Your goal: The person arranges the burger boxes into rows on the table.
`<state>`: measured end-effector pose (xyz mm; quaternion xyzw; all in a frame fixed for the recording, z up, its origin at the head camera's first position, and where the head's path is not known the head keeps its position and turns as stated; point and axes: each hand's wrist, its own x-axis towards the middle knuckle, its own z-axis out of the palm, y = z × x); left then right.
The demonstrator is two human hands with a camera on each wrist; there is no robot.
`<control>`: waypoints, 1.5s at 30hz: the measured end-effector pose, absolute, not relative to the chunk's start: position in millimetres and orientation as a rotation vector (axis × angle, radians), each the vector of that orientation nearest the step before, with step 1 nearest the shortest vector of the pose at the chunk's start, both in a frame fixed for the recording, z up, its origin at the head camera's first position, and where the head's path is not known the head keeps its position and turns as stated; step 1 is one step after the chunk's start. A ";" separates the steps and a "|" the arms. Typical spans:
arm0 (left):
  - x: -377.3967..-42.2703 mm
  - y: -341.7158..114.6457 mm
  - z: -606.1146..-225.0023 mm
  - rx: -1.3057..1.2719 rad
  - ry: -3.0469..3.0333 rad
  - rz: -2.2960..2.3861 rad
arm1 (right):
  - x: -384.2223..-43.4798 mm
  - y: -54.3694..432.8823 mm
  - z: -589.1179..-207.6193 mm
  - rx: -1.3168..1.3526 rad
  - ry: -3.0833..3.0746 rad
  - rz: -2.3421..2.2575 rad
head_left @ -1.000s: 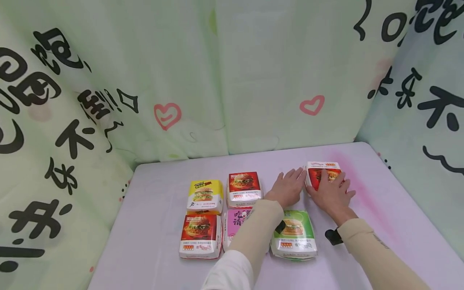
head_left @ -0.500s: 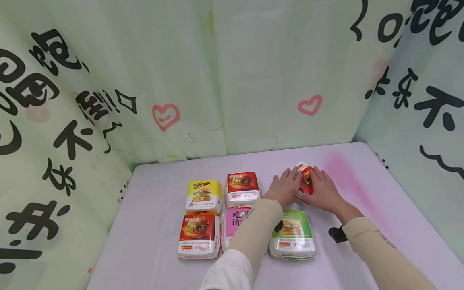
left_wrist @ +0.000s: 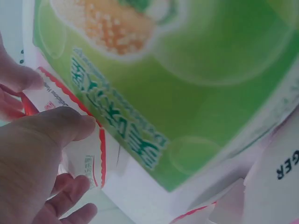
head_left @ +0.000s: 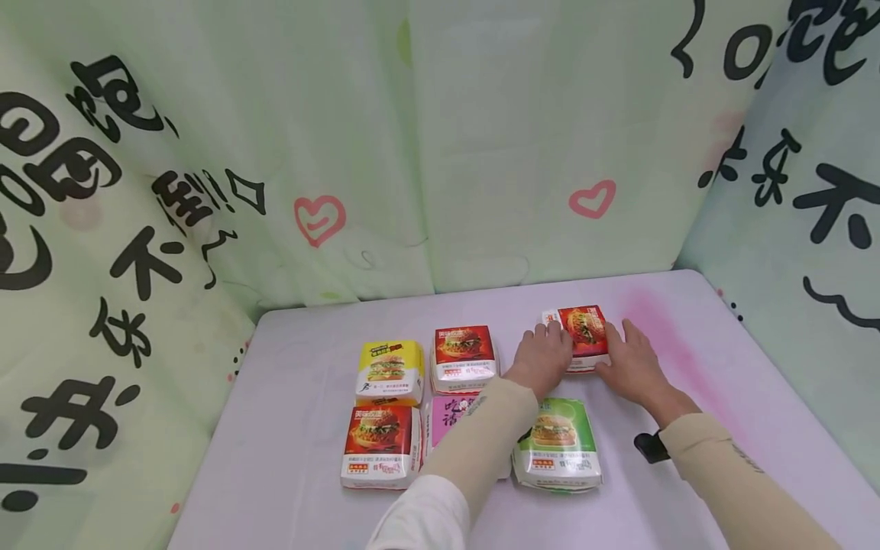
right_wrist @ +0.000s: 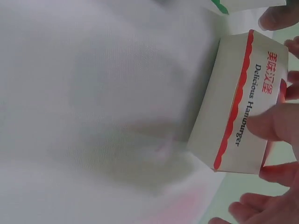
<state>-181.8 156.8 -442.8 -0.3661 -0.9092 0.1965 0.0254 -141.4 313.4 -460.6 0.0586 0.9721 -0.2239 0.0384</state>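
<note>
A red and white hamburger box (head_left: 584,330) lies on the table between my two hands, behind the green box. My left hand (head_left: 543,357) grips its left end, fingertips over the top edge; in the left wrist view the thumb (left_wrist: 77,128) rests on its white side. My right hand (head_left: 632,368) holds the right end, and the right wrist view has the thumb (right_wrist: 273,122) on the side lettered "Delicious Hamburger". Close to my left wrist sits a green and white hamburger box (head_left: 558,443). My left forearm partly hides a pink box (head_left: 450,412).
On the left stand a yellow box (head_left: 389,370), a red box (head_left: 464,357) behind the pink one, and another red box (head_left: 380,443) in front. All rest on a pale lilac table (head_left: 275,458). A printed curtain (head_left: 481,153) hangs behind the table's back edge.
The red hamburger box has moved left and been turned, its white lettered strip now partly toward me. My right hand has come off its top to its right end; my left hand now grips it.
</note>
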 end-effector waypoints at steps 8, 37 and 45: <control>-183.5 149.6 -442.9 -1.136 -2.826 0.528 | -141.2 312.0 -461.7 0.281 2.980 -0.631; -183.8 148.7 -441.2 -1.153 -2.804 0.485 | -149.8 300.3 -467.8 -0.005 3.082 -0.520; -183.7 144.2 -446.0 -1.111 -2.742 0.550 | -151.1 298.8 -478.2 -0.077 3.125 -0.375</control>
